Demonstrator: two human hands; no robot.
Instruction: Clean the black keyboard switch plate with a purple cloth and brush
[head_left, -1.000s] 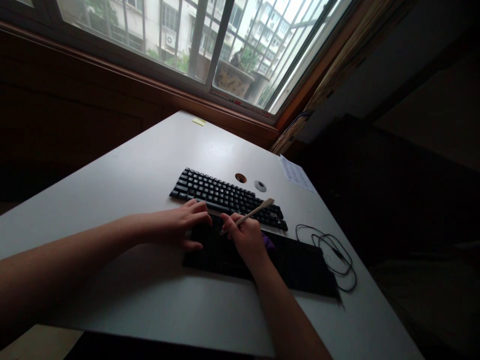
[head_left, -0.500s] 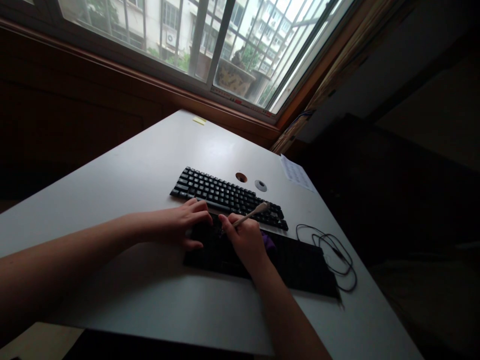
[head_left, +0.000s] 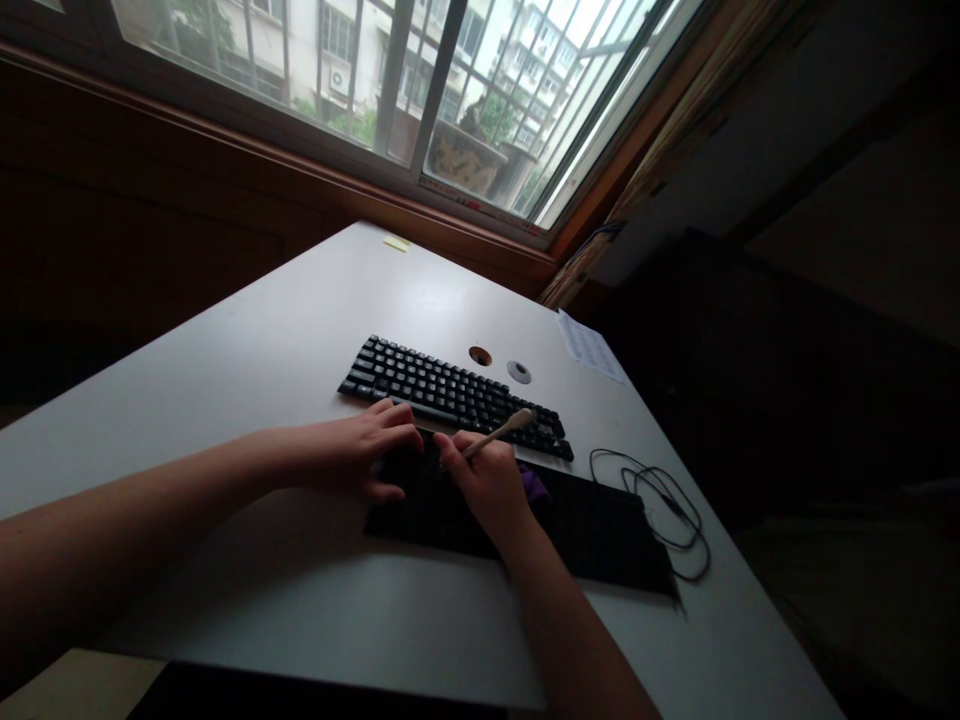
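While my R fingers [head_left: 452, 457] grasp the pale brush [head_left: 499, 434], lower tip angled at the black panel [head_left: 600, 525] on the counter [head_left: 277, 330], my L fingers [head_left: 397, 437] curl at the panel's L end, grip unclear. Work's prob. underway; can't tell amt. done vs. left.

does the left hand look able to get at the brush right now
Probably yes: the left hand is close, and though the right hand grips the brush, its upper end sticks out free.
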